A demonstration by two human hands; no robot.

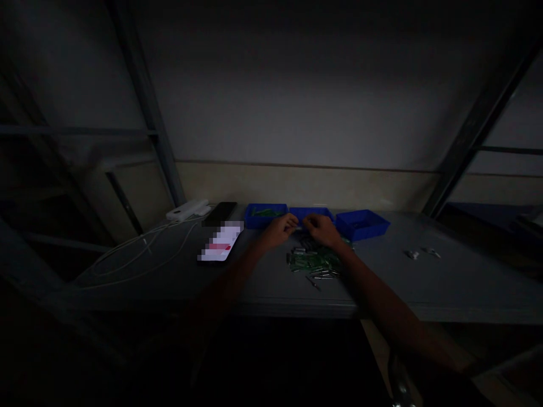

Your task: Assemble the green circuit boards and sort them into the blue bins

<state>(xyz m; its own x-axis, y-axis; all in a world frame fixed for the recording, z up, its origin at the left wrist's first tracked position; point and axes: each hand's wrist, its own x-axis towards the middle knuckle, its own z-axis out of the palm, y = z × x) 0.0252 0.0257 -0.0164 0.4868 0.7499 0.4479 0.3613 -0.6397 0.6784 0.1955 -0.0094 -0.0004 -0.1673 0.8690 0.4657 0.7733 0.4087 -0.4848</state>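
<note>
At the left of the tabletop [263, 282] lie a white power strip [188, 210] with cables, a dark flat object [222, 212] and a lit phone [221, 243]; next comes a blue bin [266, 216] holding green pieces; the left hand [280, 229] has its grip bent inward, and the right hand [321, 228] faces it, both at the middle bin [311, 212], too dim to tell whether either grip is closed on anything; the green and metal parts [314, 261] lie in a pile nearer the person, below the hands; then a right bin [362, 224] and small white items [411, 254]
</note>
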